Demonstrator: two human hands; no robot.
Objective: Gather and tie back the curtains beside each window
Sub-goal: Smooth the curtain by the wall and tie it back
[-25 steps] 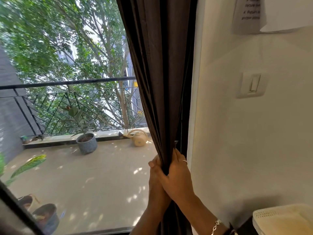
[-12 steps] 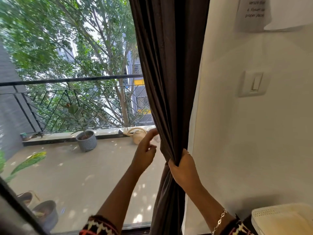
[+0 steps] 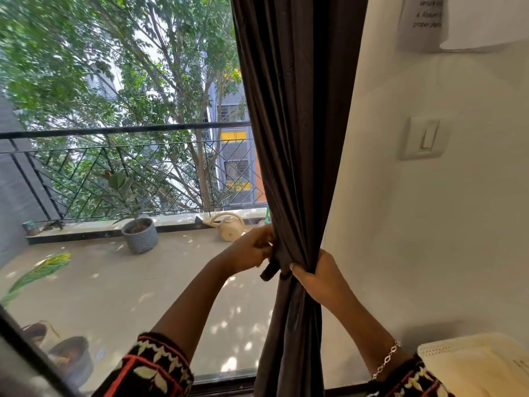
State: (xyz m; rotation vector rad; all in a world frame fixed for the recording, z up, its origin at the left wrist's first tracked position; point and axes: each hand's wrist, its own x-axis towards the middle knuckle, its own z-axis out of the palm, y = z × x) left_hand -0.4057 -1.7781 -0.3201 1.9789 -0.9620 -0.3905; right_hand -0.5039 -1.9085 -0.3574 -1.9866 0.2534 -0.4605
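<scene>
Right hand (image 3: 320, 277) clenches the dark, pleated curtain (image 3: 297, 138) into a bunch; left hand (image 3: 252, 249) pinches its flat tie strap (image 3: 270, 269) — matte fabric.

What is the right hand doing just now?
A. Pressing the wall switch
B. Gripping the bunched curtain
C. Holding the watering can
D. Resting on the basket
B: the right hand is closed around the gathered curtain, away from the switch.
</scene>
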